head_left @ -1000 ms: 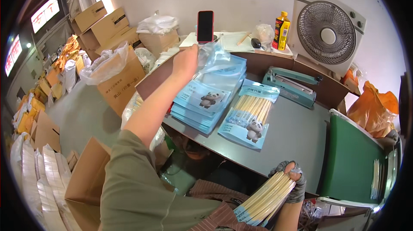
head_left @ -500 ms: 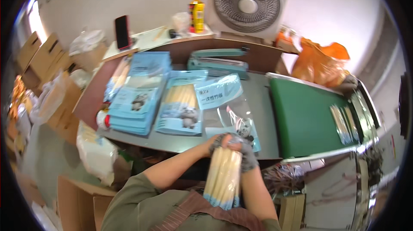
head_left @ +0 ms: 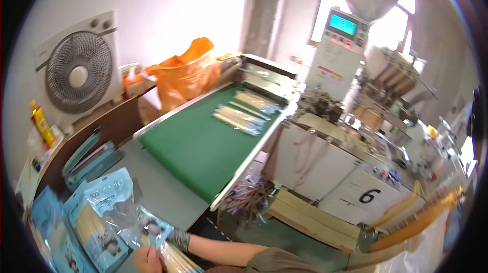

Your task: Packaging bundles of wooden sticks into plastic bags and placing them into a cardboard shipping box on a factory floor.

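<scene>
At the lower left edge, a bundle of pale wrapped chopsticks (head_left: 176, 259) is held low between my hands. My left hand (head_left: 147, 259) has its fingers curled against the bundle's left side. My right hand (head_left: 178, 240), in a grey glove, closes round its upper end; most of those fingers are hidden. Just beyond lies a clear and blue bag (head_left: 109, 191) with a panda print. Beside it is a blue bag filled with chopsticks (head_left: 94, 227). A teal heat sealer (head_left: 91, 163) stands behind the bags.
A green conveyor belt (head_left: 195, 143) carries several wrapped chopstick packs (head_left: 239, 119). Behind it are an orange plastic bag (head_left: 185, 77) and a fan (head_left: 79, 74). At right stands a white machine (head_left: 338, 186) with a lit control screen (head_left: 343, 24). Flattened cardboard (head_left: 312, 219) lies below.
The view has swung right, bringing the conveyor and machine into the middle. My hands and the chopstick bundle now appear at the lower left, still together.
</scene>
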`<state>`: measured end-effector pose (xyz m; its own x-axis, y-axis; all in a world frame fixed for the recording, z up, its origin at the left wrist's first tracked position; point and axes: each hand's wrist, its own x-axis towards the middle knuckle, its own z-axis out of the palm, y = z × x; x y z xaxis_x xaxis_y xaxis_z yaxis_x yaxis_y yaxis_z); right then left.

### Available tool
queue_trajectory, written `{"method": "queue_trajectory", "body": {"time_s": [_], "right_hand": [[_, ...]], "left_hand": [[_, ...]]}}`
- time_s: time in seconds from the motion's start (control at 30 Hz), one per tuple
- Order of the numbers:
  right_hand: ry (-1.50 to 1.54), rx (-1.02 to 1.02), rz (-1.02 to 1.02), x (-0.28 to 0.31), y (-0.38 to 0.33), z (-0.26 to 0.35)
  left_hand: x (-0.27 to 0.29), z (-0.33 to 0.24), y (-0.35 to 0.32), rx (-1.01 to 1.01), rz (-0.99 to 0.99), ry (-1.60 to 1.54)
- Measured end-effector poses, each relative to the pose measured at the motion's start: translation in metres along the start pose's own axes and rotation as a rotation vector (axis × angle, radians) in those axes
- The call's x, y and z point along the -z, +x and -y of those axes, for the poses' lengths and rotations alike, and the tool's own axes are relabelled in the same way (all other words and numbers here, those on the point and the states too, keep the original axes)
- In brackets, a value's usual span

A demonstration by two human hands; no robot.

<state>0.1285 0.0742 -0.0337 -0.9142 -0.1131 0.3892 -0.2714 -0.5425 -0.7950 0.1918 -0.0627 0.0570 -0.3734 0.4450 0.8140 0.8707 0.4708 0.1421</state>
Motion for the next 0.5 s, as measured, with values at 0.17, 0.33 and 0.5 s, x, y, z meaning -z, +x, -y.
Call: {"method": "queue_trajectory", "body": {"time_s": [0.17, 0.33, 0.5], "right_hand": [[-0.435, -0.064, -0.242, -0.015, -0.100, 0.064], [-0.823, -0.293, -0.343, -0.047, -0.122, 0.123], [-1.261, -0.456, -0.216, -0.074, -0.101, 0.161]], "left_hand": [[0.017, -0.011, -0.024, 0.389, 0.023, -0.104], [0.039, -0.014, -0.076, 0.411, 0.323, -0.287], [0.040, -0.023, -0.028, 0.560, 0.125, -0.139]]}}
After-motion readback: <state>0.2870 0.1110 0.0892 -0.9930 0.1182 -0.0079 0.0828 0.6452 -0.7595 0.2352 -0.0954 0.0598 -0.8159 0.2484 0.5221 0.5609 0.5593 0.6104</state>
